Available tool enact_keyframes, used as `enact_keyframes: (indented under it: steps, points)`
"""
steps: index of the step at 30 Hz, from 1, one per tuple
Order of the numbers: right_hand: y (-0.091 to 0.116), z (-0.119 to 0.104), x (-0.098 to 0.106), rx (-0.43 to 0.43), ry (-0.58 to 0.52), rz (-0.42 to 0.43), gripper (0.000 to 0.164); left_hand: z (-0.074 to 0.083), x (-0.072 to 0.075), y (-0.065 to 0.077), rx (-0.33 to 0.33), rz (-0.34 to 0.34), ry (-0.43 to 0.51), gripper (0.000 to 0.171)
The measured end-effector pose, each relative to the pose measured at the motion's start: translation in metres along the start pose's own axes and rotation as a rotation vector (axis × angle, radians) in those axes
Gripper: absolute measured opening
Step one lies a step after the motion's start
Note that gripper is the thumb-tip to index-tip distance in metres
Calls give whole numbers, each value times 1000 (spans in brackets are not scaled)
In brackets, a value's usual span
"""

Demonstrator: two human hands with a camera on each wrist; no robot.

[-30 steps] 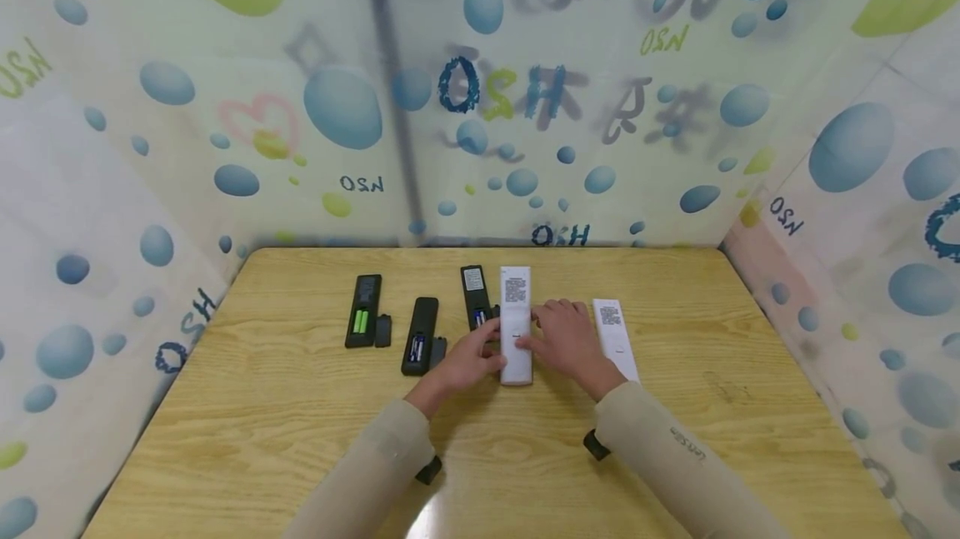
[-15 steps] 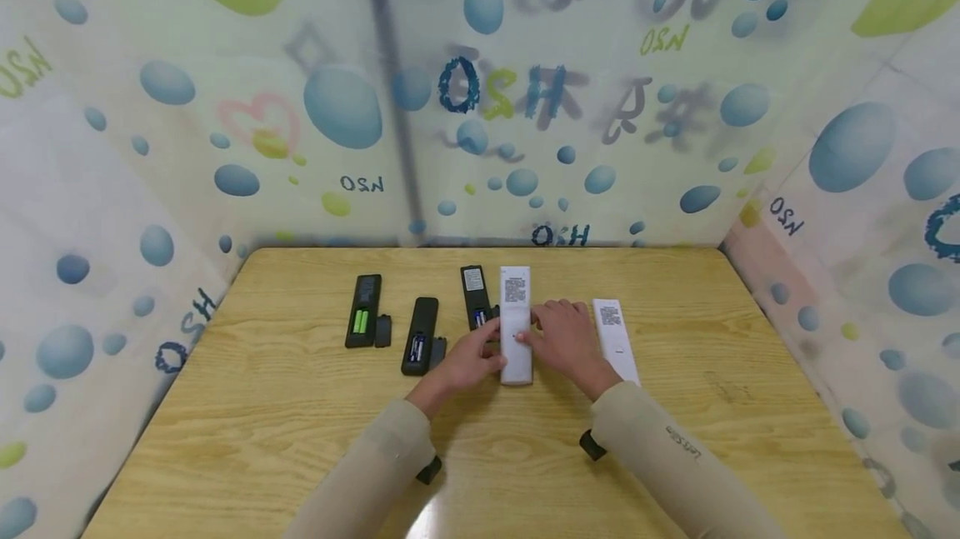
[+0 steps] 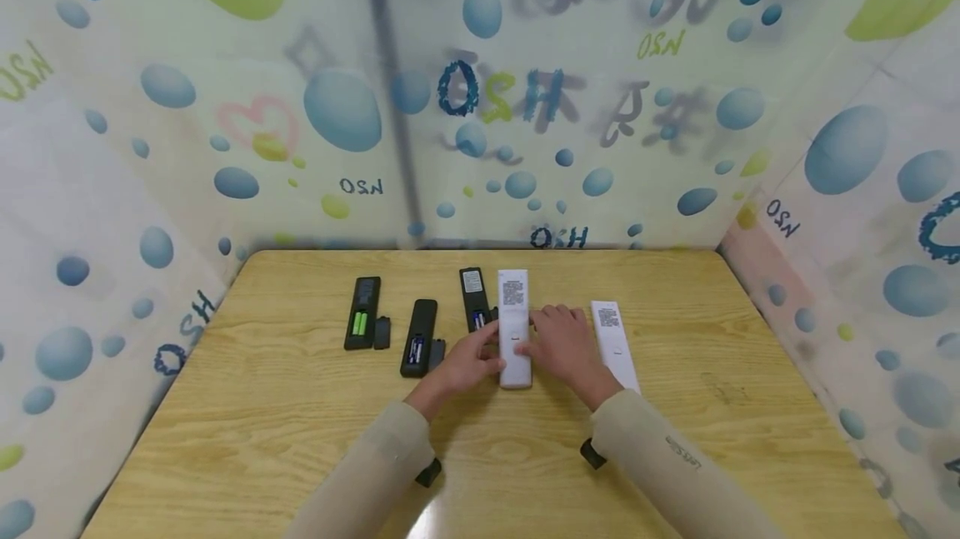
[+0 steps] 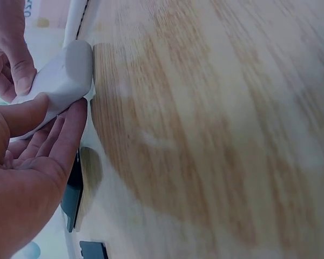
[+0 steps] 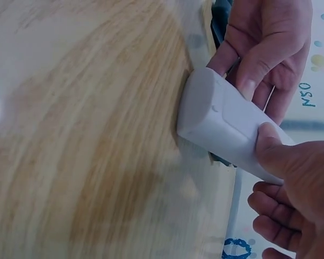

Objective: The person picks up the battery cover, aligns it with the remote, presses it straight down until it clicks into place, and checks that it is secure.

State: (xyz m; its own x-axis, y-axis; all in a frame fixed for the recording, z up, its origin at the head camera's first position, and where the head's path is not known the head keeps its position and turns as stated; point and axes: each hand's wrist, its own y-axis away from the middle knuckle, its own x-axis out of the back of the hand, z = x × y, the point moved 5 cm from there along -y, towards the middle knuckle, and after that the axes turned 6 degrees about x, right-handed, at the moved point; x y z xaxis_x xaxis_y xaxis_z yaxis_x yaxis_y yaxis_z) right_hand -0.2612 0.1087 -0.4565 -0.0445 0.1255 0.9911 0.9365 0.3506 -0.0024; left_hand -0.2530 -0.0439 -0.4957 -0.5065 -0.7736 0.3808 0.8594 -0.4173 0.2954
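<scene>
Head view shows held remote between both grips.

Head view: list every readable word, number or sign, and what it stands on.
"OSH", large, on the back wall, seemingly mirrored "H2O".
Grey wall lettering: too blurred to read.
Right sleeve: lettering too small to read surely.
Held white remote, other white remote, white-labelled black remote: print too small.
</scene>
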Motion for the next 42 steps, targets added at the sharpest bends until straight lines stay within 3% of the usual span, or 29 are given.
enact_keyframes:
  steps: [13,27,37,42]
  points:
    - [6,4,-3,25,-5,15,63,-1,-4,-1,18,-5,30,64]
    - [8,11,2,23,-34,15,54,4,-8,-1,12,-12,55,61]
    - [17,33,13,16,-26,65,46,12,-19,-8,-14,-9,86,63]
    - [24,52,20,-11,-5,67,46,19,-30,-15,29,-18,96,63]
